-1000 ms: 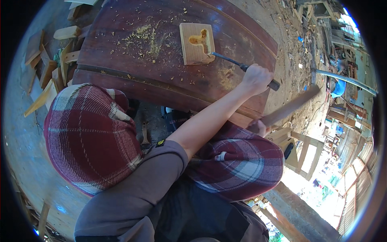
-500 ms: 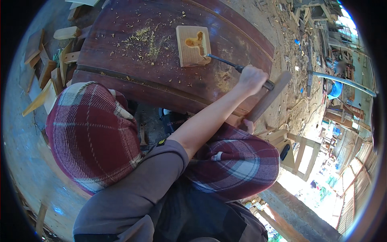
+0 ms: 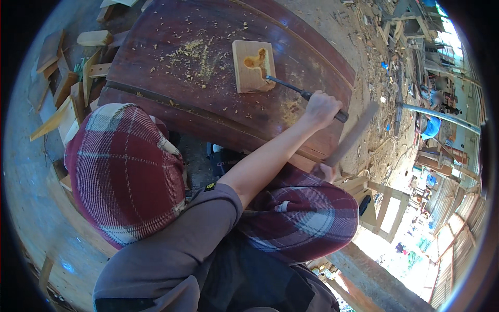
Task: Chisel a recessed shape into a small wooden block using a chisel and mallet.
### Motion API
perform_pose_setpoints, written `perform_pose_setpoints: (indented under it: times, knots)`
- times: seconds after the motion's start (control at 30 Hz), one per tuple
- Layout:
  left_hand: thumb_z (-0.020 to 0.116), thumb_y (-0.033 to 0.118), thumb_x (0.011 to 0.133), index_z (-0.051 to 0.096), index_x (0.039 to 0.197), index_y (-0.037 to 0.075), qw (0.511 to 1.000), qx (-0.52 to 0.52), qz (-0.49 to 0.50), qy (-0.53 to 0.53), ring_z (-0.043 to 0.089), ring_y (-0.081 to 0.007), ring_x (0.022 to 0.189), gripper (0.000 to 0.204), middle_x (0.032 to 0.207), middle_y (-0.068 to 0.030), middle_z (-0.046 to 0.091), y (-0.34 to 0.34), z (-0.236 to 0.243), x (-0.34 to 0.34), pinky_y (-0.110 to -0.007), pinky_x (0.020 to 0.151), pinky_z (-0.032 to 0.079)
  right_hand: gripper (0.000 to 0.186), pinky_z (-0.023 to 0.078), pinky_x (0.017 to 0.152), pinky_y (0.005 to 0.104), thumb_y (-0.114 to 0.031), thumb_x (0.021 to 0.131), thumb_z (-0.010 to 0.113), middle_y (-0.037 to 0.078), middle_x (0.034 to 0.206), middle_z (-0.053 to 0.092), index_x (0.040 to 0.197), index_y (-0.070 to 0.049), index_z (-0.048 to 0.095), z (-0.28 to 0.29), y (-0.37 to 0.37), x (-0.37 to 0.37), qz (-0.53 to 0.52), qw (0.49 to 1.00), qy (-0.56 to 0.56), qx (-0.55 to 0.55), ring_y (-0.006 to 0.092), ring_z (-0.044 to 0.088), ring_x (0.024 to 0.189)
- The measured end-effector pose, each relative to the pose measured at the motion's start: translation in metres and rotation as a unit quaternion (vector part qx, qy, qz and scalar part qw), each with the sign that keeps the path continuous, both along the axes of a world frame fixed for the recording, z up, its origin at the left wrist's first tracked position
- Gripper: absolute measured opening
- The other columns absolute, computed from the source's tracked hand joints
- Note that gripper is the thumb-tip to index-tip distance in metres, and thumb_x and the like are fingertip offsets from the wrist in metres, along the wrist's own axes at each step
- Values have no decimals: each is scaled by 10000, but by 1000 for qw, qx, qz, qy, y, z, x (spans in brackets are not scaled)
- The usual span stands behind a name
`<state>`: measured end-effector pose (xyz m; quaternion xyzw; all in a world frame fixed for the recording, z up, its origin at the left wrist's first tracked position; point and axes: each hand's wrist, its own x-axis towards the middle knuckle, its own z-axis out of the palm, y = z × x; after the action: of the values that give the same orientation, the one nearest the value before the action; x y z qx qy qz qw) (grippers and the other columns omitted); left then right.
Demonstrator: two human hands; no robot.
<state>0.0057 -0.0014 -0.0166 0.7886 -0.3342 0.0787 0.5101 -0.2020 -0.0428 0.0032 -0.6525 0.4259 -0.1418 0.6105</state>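
Observation:
A pale wooden block point(image 3: 243, 70) with a carved recess, rough and yellowish inside, lies on a dark red-brown wooden board point(image 3: 166, 73) scattered with shavings. My left hand point(image 3: 322, 108) is closed round the handle of a long chisel point(image 3: 286, 84), whose tip rests at the recess's lower end. Behind my plaid-covered right knee point(image 3: 301, 218), my right hand point(image 3: 325, 172) grips a wooden stick point(image 3: 353, 138), blurred by motion, which slants up close to the chisel's butt.
Offcuts point(image 3: 70, 83) are piled left of the board. Wood debris litters the ground at right, where a metal pipe point(image 3: 442, 114) crosses. A wooden frame point(image 3: 384, 208) stands beside my right knee. My plaid-covered left knee point(image 3: 125, 177) sits below the board.
The stick in my right hand has swung leftward and upright toward the chisel's butt. My left hand and chisel stay at the block. The view has shifted slightly.

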Motion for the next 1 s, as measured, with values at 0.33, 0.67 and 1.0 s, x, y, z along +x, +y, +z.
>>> perform_pose_setpoints:
  times: [0.33,0.67,1.0]
  knots:
    - [691,151,686,640,755,154,999,-16,31,-7,652,-240,701,86,689,-39,624,8,31,5,-358,681,440,343,425,442,292,-152,722,570,89,618,474,1010,13,483,3,-6,-6,15,999,-47,-10,171,476,499]
    - [717,158,683,637,799,165,999,-41,30,-15,643,-217,699,142,695,-13,609,10,33,12,-352,679,424,340,437,468,273,-146,731,580,79,645,467,1009,26,487,14,-10,-8,7,993,-103,50,173,497,549]
    - [747,200,682,624,789,156,981,-141,132,3,612,-216,695,169,693,-9,588,41,65,24,-361,666,419,533,489,626,278,-222,783,690,114,817,552,1194,54,492,13,1,10,15,994,109,-25,196,573,725]
